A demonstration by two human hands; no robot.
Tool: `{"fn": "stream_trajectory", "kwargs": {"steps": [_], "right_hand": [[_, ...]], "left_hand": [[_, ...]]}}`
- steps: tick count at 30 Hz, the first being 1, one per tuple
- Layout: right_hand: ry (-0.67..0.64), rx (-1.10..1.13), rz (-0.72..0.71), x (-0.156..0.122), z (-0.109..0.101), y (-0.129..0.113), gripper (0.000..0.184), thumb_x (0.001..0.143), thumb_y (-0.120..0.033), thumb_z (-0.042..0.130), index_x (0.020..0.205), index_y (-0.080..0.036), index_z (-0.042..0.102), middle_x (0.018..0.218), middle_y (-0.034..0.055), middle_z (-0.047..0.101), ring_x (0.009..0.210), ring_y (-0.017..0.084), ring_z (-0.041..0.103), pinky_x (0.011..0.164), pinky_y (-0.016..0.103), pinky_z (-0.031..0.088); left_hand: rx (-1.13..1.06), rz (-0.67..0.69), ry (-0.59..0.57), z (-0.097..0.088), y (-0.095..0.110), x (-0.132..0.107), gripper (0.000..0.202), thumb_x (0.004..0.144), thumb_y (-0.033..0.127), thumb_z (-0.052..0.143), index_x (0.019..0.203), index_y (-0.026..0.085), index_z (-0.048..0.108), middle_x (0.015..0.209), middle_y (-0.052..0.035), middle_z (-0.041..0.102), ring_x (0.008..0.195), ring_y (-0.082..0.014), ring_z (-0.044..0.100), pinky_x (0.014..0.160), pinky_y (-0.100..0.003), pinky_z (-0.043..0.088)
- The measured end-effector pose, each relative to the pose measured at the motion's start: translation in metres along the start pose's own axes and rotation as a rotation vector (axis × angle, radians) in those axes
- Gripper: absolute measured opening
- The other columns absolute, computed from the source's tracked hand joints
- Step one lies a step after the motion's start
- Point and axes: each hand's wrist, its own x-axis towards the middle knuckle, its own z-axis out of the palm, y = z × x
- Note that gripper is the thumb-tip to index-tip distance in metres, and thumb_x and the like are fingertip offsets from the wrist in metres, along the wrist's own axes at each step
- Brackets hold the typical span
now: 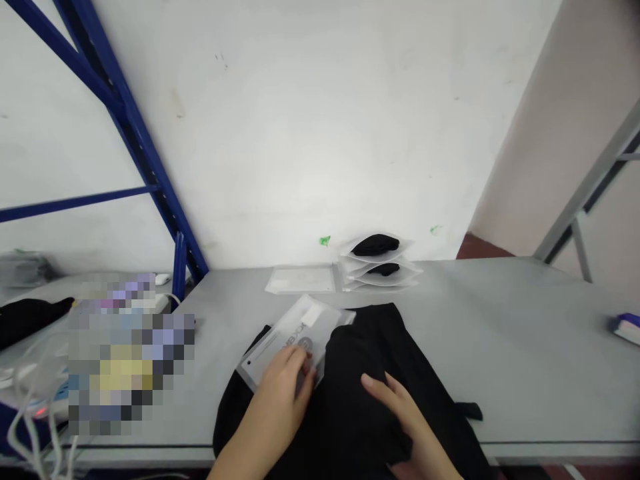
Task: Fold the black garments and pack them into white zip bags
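Note:
A frosted plastic bag (285, 328) with dark printing lies tilted on black cloth. My left hand (287, 377) is closed on its near side, with fingers curled and the thumb close to them. Against the bag's right edge rests a folded black garment (350, 373). My right hand (395, 400) grips this bundle from the right, thumb on top and the other fingers partly hidden. More black fabric (400, 340) spreads beneath and to the right on the grey table, with a short dark strip (470, 410) sticking out.
Against the wall at the back stand stacked frosted bags (383, 273) with black items inside. Left of them lies a flat bag (300, 280). A blue metal frame (150, 160) rises at left, near white cables (33, 427). A purple-and-white object (627, 327) sits at the right edge.

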Motion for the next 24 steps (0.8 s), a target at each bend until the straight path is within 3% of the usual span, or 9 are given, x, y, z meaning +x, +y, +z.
{"fn": "stream_trajectory", "kwargs": {"steps": [4, 8, 13, 17, 21, 24], "right_hand": [[-0.057, -0.120, 0.079, -0.005, 0.006, -0.006, 0.031, 0.065, -0.032, 0.078, 0.094, -0.025, 0.071, 0.090, 0.0036, 0.072, 0.088, 0.024, 0.067, 0.080, 0.034, 0.051], [-0.074, -0.204, 0.090, -0.003, 0.006, -0.008, 0.032, 0.067, -0.026, 0.076, 0.098, -0.024, 0.070, 0.088, 0.0024, 0.072, 0.086, 0.022, 0.068, 0.083, 0.033, 0.050], [-0.262, -0.432, 0.060, -0.003, 0.002, -0.014, 0.044, 0.063, -0.021, 0.077, 0.106, -0.022, 0.068, 0.095, 0.0029, 0.072, 0.093, 0.025, 0.066, 0.087, 0.036, 0.048], [-0.325, -0.686, -0.031, -0.006, 0.000, -0.026, 0.051, 0.062, -0.019, 0.077, 0.111, -0.024, 0.066, 0.109, 0.0026, 0.069, 0.106, 0.026, 0.060, 0.097, 0.037, 0.041], [-0.359, -0.592, 0.021, -0.007, 0.007, -0.037, 0.055, 0.063, -0.016, 0.073, 0.116, -0.021, 0.061, 0.103, 0.0024, 0.070, 0.097, 0.023, 0.062, 0.091, 0.034, 0.045], [-0.247, -0.462, 0.054, -0.005, 0.008, -0.036, 0.057, 0.061, -0.014, 0.069, 0.116, -0.020, 0.059, 0.094, 0.0018, 0.070, 0.090, 0.022, 0.064, 0.086, 0.034, 0.047]], "left_hand": [[-0.121, -0.083, 0.132, -0.001, 0.003, -0.006, 0.018, 0.091, 0.033, 0.041, 0.088, 0.025, 0.057, 0.117, -0.0071, 0.061, 0.115, -0.0230, 0.053, 0.097, -0.036, 0.040], [-0.126, -0.001, 0.102, 0.000, 0.011, -0.015, 0.030, 0.091, 0.029, 0.043, 0.118, 0.028, 0.056, 0.136, -0.0054, 0.052, 0.134, -0.0226, 0.036, 0.112, -0.041, 0.024], [-0.143, 0.131, 0.036, -0.007, 0.021, -0.025, 0.021, 0.086, 0.022, 0.051, 0.097, 0.028, 0.068, 0.133, -0.0042, 0.056, 0.135, -0.0268, 0.034, 0.114, -0.047, 0.018], [-0.016, 0.266, -0.047, -0.014, 0.031, -0.035, 0.021, 0.085, 0.016, 0.049, 0.091, 0.026, 0.067, 0.133, -0.0037, 0.056, 0.135, -0.0262, 0.034, 0.113, -0.052, 0.016], [0.247, 0.326, -0.039, -0.015, 0.036, -0.039, 0.019, 0.088, 0.016, 0.042, 0.093, 0.021, 0.060, 0.140, -0.0061, 0.048, 0.135, -0.0237, 0.033, 0.110, -0.051, 0.026], [0.300, 0.317, -0.052, -0.016, 0.034, -0.038, 0.020, 0.089, 0.018, 0.040, 0.095, 0.020, 0.059, 0.142, -0.0087, 0.045, 0.135, -0.0247, 0.034, 0.107, -0.049, 0.032]]}}
